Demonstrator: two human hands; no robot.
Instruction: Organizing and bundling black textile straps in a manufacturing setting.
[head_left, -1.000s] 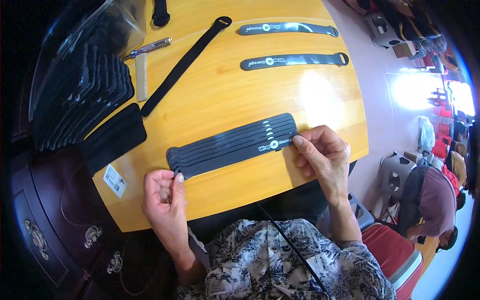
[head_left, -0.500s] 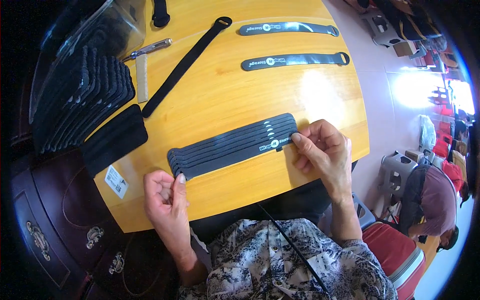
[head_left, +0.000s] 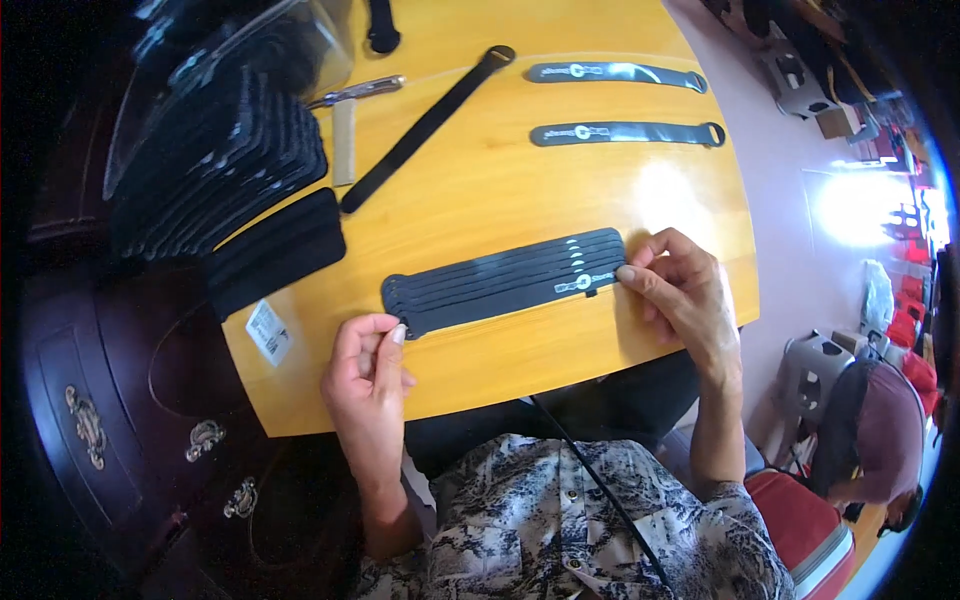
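Low on the yellow surface [head_left: 480, 205], head view, I've got black straps [head_left: 500, 288] lying in an overlapping row: left hand [head_left: 366, 368] pinching the near looped end, right hand [head_left: 690, 298] fingers closed on the opposite corner. Looks light, bendy, apt to slide; I'd hold both ends.

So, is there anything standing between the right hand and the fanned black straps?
Nothing visible: the right hand touches the right end of the fanned black straps, and the left hand pinches their left end. The loose straps lie on the far side, out of the way.
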